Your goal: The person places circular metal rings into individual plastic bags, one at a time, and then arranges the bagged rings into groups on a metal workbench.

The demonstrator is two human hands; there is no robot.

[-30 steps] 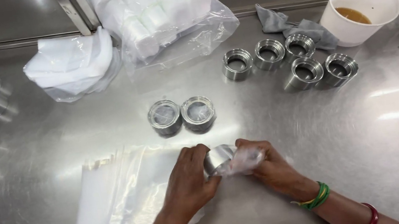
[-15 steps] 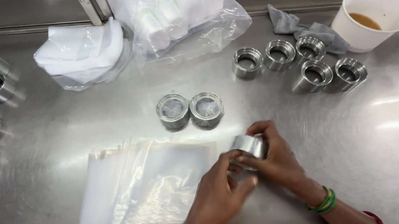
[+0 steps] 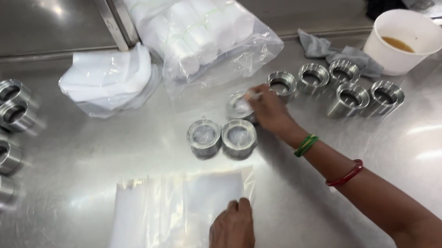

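Both hands have parted since the earlier frame, when they held one bagged ring together.
Right hand (image 3: 267, 108) now sets that bagged metal ring (image 3: 240, 104) at frame centre, fingers closed on it, beside two wrapped rings (image 3: 222, 136); left hand (image 3: 230, 238) lies flat and open on the plastic bags (image 3: 173, 214) at lower centre of the counter (image 3: 88, 159).

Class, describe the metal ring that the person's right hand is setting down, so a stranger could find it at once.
Start at the big clear bag of white rolls at the steel table's back. Just in front, the right hand holds a bagged metal ring. Unlike the two wrapped rings beside it, fingers touch it.
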